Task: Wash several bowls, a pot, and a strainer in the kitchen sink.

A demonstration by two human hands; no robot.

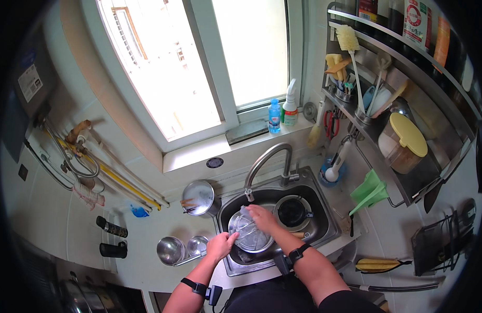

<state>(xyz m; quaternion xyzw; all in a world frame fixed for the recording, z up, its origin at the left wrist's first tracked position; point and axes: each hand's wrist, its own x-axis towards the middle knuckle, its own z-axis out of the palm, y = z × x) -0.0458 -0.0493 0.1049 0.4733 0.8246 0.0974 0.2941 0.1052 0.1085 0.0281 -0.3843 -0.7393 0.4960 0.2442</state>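
My left hand [221, 245] grips the near-left edge of a round wire strainer [248, 234], thumb on top. The strainer is tilted over the left part of a stainless steel sink [241, 270]. My right hand [263, 219] presses a pale, translucent scrubbing cloth or pad [245, 212] against the strainer's far side; its exact kind is unclear. A metal handle [190, 259] runs out to the left below my left hand, and whether it belongs to the strainer cannot be told. Above the strainer hangs the spout of a curved steel faucet [260, 160].
A black pan-like item [291, 212] sits in a pale bowl in the sink's right half. Left of the sink stand a tall steel pot [199, 199] and steel bowls [170, 250]. Bottles [274, 117] line the sill. A wall rack [385, 148] juts out at right.
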